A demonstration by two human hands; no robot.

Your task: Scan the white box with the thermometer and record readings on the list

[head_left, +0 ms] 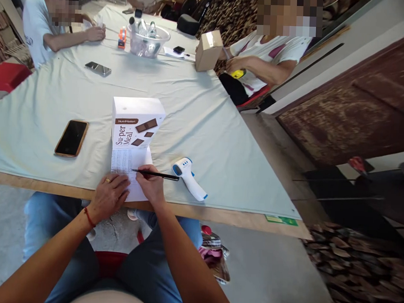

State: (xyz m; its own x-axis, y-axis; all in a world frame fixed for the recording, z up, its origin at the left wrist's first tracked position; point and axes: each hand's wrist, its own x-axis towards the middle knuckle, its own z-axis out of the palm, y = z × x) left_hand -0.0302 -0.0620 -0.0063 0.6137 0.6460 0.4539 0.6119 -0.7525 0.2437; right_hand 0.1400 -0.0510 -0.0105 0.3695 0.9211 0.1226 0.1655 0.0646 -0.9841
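My right hand (pixel 151 185) is closed around a black pen (pixel 168 175), whose tip points left onto a sheet of paper (pixel 137 193) at the table's near edge. Rows of handwriting cover the upper left of the sheet. Lying flat on the paper's lower left, my left hand (pixel 111 194) has its fingers stretched out and wears a ring. A white box (pixel 137 107) printed "Su-per Meal" stands upright just behind the paper. To the right of my right hand lies a white and blue infrared thermometer (pixel 191 180).
A phone in an orange-brown case (pixel 71 138) lies at left; another phone (pixel 98 68) is farther back. Beyond stand a clear basin of bottles (pixel 148 45), an orange object (pixel 122 38) and a cardboard box (pixel 208 54). Other people sit around the cloth-covered table (pixel 222 139).
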